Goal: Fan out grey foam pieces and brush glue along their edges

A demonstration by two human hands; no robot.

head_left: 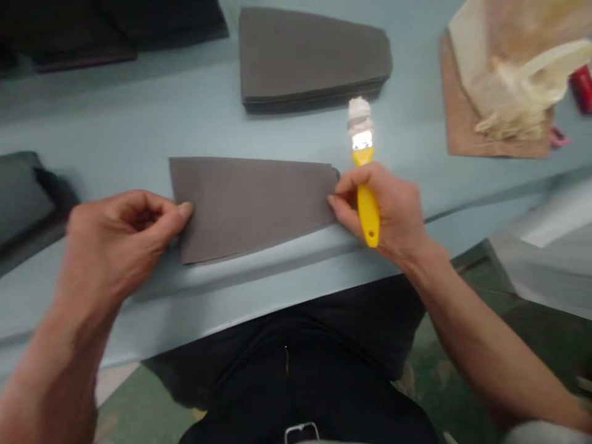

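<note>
A flat, dark grey tapered panel (254, 206) is stretched between my two hands near the table's front edge; whether it is cloth or thin sheet I cannot tell. My left hand (124, 237) pinches its wide left end between thumb and forefinger. At the narrow right end, my right hand (379, 206) pinches the corner with thumb and fingertips. That same hand also carries a paintbrush (368, 209) with a yellow handle, its bristles pointing away from me and coated in something whitish. Beyond the panel lies a stack of similar grey panels (314, 55).
Dark folded pieces (106, 28) lie at the back left, and another grey stack (23, 197) at the left edge. At the far right, a brown board (467, 123) bears a crusted pale plastic bag (550, 74) beside a red object (581, 86). The light blue table (139, 123) ends just before my body.
</note>
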